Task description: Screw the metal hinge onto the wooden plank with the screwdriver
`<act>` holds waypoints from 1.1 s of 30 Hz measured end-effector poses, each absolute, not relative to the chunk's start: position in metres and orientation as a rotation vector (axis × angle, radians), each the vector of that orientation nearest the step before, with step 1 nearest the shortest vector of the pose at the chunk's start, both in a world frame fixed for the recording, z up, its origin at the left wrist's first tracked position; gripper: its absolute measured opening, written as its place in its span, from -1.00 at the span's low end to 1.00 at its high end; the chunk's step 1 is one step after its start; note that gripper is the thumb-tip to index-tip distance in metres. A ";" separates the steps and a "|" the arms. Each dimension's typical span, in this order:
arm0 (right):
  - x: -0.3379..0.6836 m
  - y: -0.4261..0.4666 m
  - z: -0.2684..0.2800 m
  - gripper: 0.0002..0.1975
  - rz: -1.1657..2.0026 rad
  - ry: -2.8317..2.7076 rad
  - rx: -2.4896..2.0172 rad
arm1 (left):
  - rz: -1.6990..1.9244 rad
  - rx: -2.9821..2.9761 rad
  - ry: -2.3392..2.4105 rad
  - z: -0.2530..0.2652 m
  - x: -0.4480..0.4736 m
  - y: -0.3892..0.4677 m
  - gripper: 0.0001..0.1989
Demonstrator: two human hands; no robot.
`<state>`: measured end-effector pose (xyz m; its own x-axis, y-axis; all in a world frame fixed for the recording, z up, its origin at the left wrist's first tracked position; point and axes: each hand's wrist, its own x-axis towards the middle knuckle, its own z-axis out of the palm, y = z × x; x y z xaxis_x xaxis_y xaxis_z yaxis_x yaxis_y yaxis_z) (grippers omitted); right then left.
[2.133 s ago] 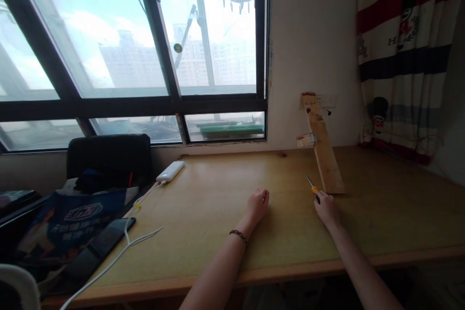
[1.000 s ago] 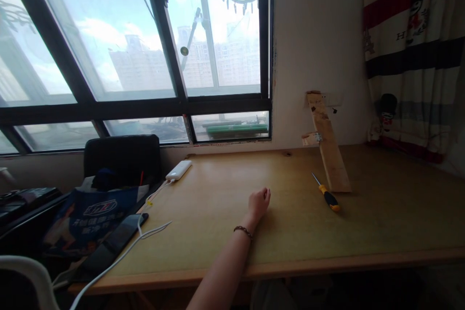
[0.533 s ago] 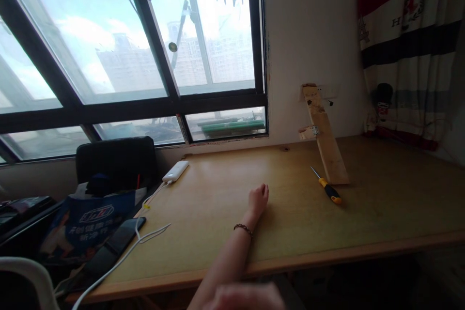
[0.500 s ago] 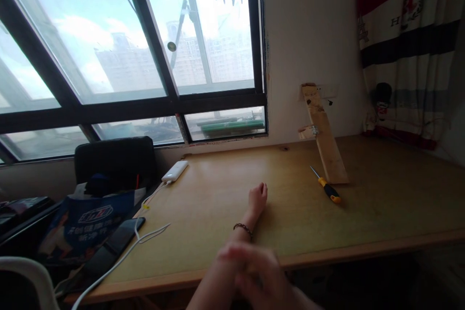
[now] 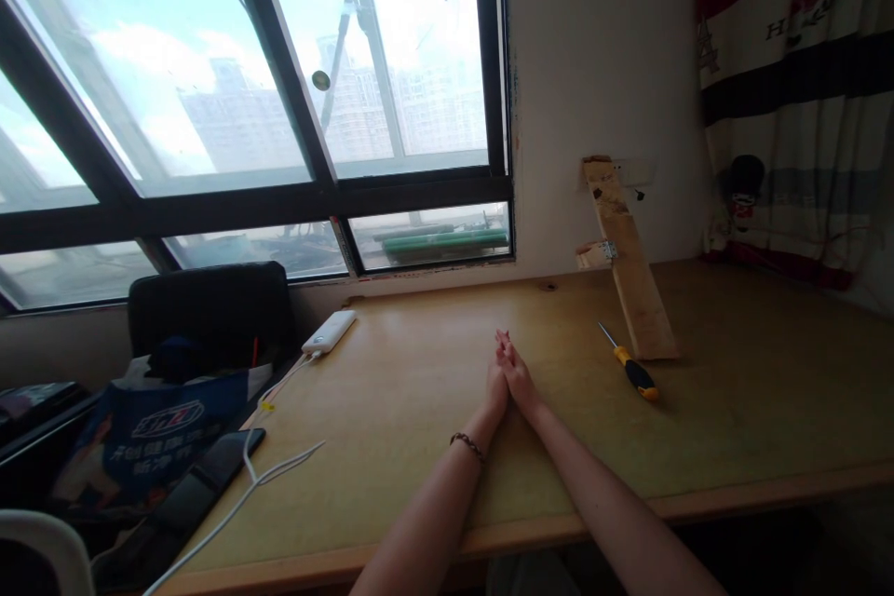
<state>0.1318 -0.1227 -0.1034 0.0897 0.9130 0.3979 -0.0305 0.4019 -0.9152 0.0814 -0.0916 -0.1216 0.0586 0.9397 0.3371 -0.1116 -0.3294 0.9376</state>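
Note:
Above the middle of the table [image 5: 419, 447], my left hand [image 5: 495, 384] and my right hand [image 5: 521, 384] are pressed together, fingers closed against each other. A dark braided bracelet [image 5: 467, 445] circles my left wrist. No object shows in either hand, though the palms face inward. To their right lies a screwdriver [image 5: 637, 379] with a yellow and black handle, its tip pointing away to the left. Behind it a wooden board [image 5: 637, 275] leans against the wall, and a short wood piece [image 5: 592, 255] is joined to its side by a metal hinge-like fitting [image 5: 610, 250].
A white power bank [image 5: 329, 333] with a white cable [image 5: 286, 461] lies near the table's left edge, beside a dark phone-like slab [image 5: 227, 466]. Left of the table are a black chair [image 5: 209, 298] and a blue bag [image 5: 160, 428]. A window fills the back left; a curtain [image 5: 789, 102] hangs right.
My right hand has moved forward from low over my left forearm and now meets my left hand. The view has shifted slightly; the screwdriver and board stay put.

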 end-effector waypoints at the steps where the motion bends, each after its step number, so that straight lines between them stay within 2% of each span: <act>1: 0.133 -0.123 -0.102 -0.43 0.913 -1.302 -0.870 | 1.452 1.392 0.873 -0.122 0.081 -0.092 -0.58; 5: 0.138 -0.125 -0.094 -0.49 0.999 -1.399 -0.796 | 1.414 1.347 0.821 -0.118 0.077 -0.098 -0.56; 10: 0.141 -0.128 -0.094 -0.54 0.943 -1.489 -0.787 | 1.413 1.275 0.911 -0.113 0.076 -0.104 -0.65; 33: 0.143 -0.120 -0.106 -0.56 0.904 -1.477 -0.825 | 1.337 1.371 0.991 -0.105 0.075 -0.106 -0.75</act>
